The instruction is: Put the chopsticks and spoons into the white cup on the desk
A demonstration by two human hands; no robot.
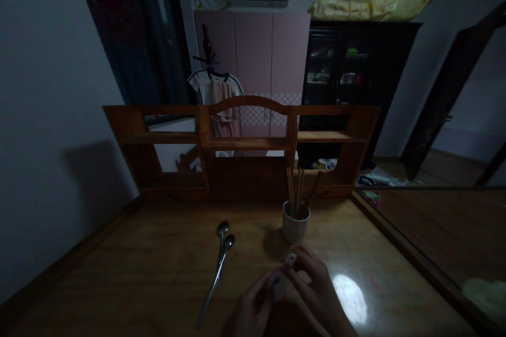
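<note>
Near the front of the wooden desk (150, 274), a small white spoon (279, 287), seemingly ceramic with a dark mark, is between my two hands. My left hand (253, 305) is closed around its wider lower part. The fingers of my right hand (314, 281) pinch the narrow upper end, which has a small hole. Just beyond my right hand stands a white cup (294, 229) with several chopsticks (299, 192) upright in it. To the left lie two long-handled metal spoons (217, 274), one crossing the other, bowls pointing away from me.
A wooden shelf unit (247, 143) runs along the desk's back edge. White wall (51, 142) borders the left side, and a raised wooden edge (399, 247) the right. Bright glare (350, 298) lies on the desk right of my hands.
</note>
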